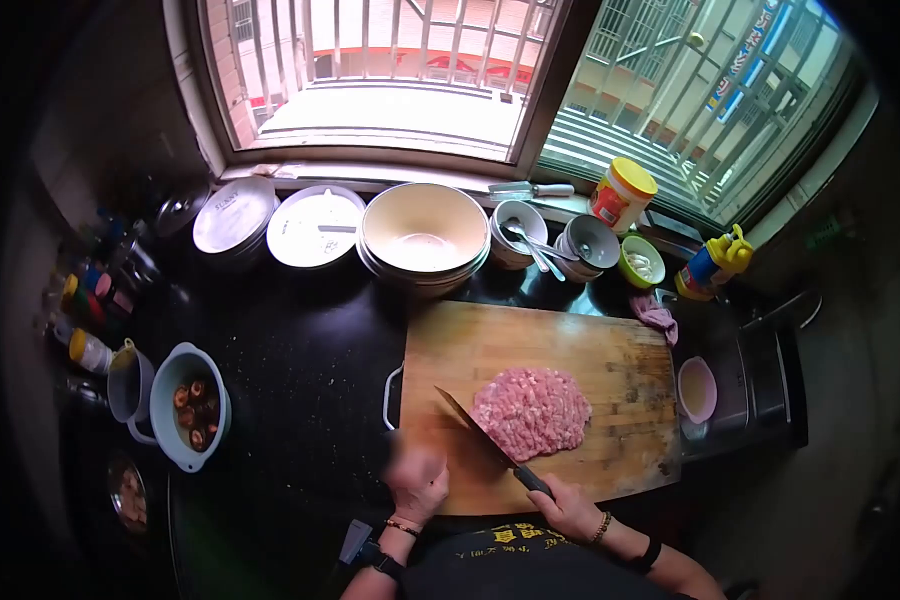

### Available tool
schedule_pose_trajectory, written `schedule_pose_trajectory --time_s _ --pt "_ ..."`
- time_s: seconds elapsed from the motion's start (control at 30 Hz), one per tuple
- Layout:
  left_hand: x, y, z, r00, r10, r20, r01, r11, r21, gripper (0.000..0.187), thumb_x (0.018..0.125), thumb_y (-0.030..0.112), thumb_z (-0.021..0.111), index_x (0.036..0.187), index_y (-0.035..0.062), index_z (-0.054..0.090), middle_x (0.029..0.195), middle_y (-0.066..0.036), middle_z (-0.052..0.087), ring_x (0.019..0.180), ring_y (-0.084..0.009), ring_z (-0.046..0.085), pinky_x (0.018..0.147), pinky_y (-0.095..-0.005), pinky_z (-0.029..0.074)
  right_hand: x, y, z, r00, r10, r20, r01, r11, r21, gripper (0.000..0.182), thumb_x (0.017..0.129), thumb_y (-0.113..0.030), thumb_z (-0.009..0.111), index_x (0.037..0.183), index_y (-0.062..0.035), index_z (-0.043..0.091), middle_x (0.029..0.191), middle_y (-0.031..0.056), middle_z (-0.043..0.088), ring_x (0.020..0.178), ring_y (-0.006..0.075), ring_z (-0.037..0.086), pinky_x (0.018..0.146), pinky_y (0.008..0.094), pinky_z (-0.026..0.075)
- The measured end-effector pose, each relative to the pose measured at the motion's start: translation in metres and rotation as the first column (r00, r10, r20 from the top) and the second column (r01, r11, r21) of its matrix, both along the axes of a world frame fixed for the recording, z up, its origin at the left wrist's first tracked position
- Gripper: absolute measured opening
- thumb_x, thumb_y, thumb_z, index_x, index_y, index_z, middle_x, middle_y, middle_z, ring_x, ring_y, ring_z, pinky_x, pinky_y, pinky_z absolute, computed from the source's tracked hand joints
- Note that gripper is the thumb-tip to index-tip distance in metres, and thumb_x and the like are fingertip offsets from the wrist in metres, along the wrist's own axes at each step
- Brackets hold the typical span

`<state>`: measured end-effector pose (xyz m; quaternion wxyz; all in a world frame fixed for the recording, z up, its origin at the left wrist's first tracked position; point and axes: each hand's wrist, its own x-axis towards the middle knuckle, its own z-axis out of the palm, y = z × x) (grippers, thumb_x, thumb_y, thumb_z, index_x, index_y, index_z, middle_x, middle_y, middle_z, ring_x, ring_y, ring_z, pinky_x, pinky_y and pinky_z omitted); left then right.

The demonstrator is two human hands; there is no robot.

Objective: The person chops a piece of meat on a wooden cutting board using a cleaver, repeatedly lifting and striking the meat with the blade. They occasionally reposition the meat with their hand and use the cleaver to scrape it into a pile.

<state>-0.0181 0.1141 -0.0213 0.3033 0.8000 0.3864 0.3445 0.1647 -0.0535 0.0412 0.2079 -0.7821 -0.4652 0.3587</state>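
Observation:
My right hand [573, 511] is wrapped round the dark handle of a kitchen knife [478, 428]. The blade slants up and left, along the left edge of a mound of minced pink meat [532, 412]. That meat lies on a large wooden cutting board [460, 340], which has a metal handle [391, 397] on its left side. Over the board's lower left corner is my left hand [417, 482], apart from the meat. Its fingers are smeared, so whether they hold anything cannot be made out.
Bowls [425, 230] and stacked plates [316, 227] line the windowsill, with a yellow-lidded tub [624, 190] and a yellow-topped bottle [712, 264] farther right. A pale basin [221, 412] of mushrooms stands left. Right of the board sits a pink bowl [697, 390].

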Motion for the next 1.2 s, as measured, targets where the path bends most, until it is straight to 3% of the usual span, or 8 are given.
schedule_pose_trajectory --time_s 0.37,0.53,0.7,0.77,0.9,1.03,1.1,1.2 --pt "0.013 -0.030 0.009 0.975 0.149 -0.163 -0.150 0.989 0.007 0.011 0.073 0.011 0.065 0.083 0.0079 0.060 0.082 -0.009 0.056 0.084 -0.0285 0.054 0.076 -0.0393 0.040 0.053 0.008 0.045 0.985 0.150 -0.090 -0.148 0.989 0.026 0.025 0.090 -0.024 0.053 0.106 -0.0046 0.056 0.075 0.0177 0.061 0.069 0.0306 0.062 0.064 0.0382 0.048" --pt "0.022 -0.049 -0.011 0.947 0.305 -0.099 -0.289 0.945 0.152 0.013 0.070 0.010 0.066 0.079 0.0095 0.058 0.082 -0.007 0.055 0.084 -0.0261 0.054 0.077 -0.0392 0.038 0.117 0.002 0.079 0.970 0.214 -0.115 -0.113 0.816 0.567 0.034 0.095 -0.032 0.046 0.101 0.0011 0.051 0.066 0.0020 0.055 0.053 0.0081 0.053 0.050 0.0230 0.043" --pt "0.024 -0.053 -0.008 0.933 0.334 -0.130 -0.308 0.932 0.190 0.015 0.067 0.011 0.068 0.076 0.0102 0.056 0.080 -0.007 0.054 0.081 -0.0258 0.054 0.075 -0.0388 0.038 0.165 0.002 0.005 0.980 0.166 0.106 -0.158 0.984 -0.078 0.027 0.091 -0.027 0.050 0.099 -0.0006 0.053 0.077 0.0232 0.060 0.071 0.0374 0.060 0.064 0.0428 0.046" --pt "0.027 -0.051 -0.006 0.927 0.350 -0.132 -0.319 0.925 0.209 0.015 0.067 0.011 0.068 0.075 0.0106 0.056 0.079 -0.006 0.054 0.080 -0.0252 0.054 0.074 -0.0384 0.038 0.167 0.009 0.018 0.970 0.223 0.093 -0.225 0.974 0.009 0.021 0.093 -0.023 0.048 0.094 -0.0024 0.053 0.064 0.0066 0.055 0.057 0.0167 0.053 0.055 0.0327 0.044" --pt "0.028 -0.052 -0.011 0.925 0.357 -0.130 -0.326 0.921 0.213 0.016 0.067 0.011 0.069 0.075 0.0110 0.055 0.079 -0.006 0.054 0.079 -0.0249 0.054 0.073 -0.0378 0.038 0.161 0.016 0.084 0.972 0.175 -0.157 -0.144 0.971 0.194 0.022 0.093 -0.024 0.049 0.097 -0.0027 0.054 0.061 0.0026 0.054 0.052 0.0114 0.052 0.051 0.0281 0.044" --pt "0.028 -0.052 -0.010 0.916 0.374 -0.142 -0.338 0.913 0.227 0.016 0.067 0.015 0.069 0.073 0.0102 0.055 0.079 -0.006 0.053 0.080 -0.0256 0.053 0.072 -0.0387 0.039 0.178 0.011 0.042 0.961 0.275 0.002 -0.258 0.902 0.346 0.023 0.091 -0.024 0.051 0.097 -0.0020 0.051 0.062 0.0117 0.056 0.056 0.0256 0.058 0.056 0.0342 0.046" --pt "0.028 -0.052 -0.010 0.917 0.371 -0.144 -0.336 0.916 0.220 0.016 0.066 0.014 0.069 0.074 0.0103 0.055 0.079 -0.006 0.053 0.079 -0.0254 0.053 0.072 -0.0384 0.039 0.192 0.015 0.007 0.923 0.332 0.194 -0.316 0.943 -0.107 0.025 0.090 -0.025 0.052 0.099 -0.0016 0.051 0.071 0.0235 0.059 0.071 0.0455 0.057 0.062 0.0467 0.046" --pt "0.028 -0.051 -0.007 0.919 0.374 -0.127 -0.339 0.912 0.230 0.015 0.066 0.014 0.069 0.074 0.0105 0.056 0.078 -0.005 0.052 0.078 -0.0252 0.053 0.072 -0.0381 0.039 0.181 0.011 0.034 0.925 0.332 0.183 -0.332 0.943 -0.031 0.026 0.091 -0.026 0.051 0.099 -0.0021 0.052 0.067 0.0193 0.059 0.065 0.0388 0.060 0.059 0.0424 0.047"
